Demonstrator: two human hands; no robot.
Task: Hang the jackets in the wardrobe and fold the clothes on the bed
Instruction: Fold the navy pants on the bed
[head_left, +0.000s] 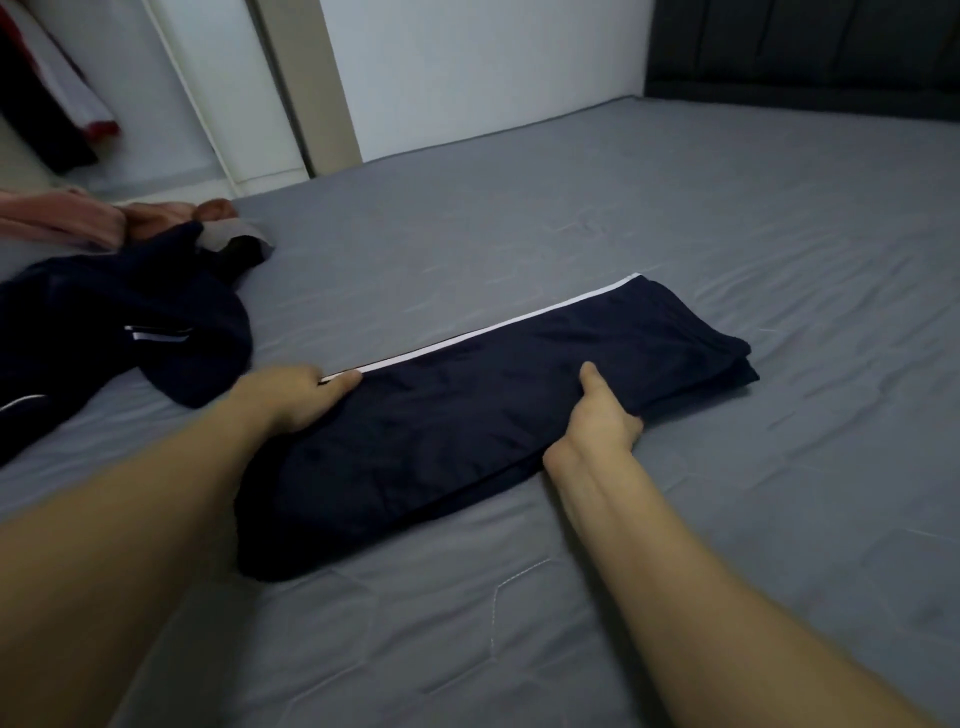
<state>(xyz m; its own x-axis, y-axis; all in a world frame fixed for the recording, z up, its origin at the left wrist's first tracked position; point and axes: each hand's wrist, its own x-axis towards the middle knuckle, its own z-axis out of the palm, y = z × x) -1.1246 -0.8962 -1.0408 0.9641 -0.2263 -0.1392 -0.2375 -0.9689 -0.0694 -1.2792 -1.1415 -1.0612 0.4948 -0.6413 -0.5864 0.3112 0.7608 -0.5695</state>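
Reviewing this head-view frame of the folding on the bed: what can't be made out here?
- Left hand fingers: tucked under the navy trousers.
- Right hand fingers: under the trousers' near edge.
- Crumpled navy garment: type unclear, cut by the left edge.
- Pink garment: cut by the left edge.

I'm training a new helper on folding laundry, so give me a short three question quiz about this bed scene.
1. True or false: both hands grip the navy trousers.
2. Which edge carries the white stripe: a) the far edge, b) the near edge, c) neither?
3. What lies unfolded at the left of the grey bed?

Key
1. True: the left hand pinches the striped far edge, and the right hand grips the near edge, thumb on top.
2. a.
3. A crumpled navy jacket with pink clothing behind it.
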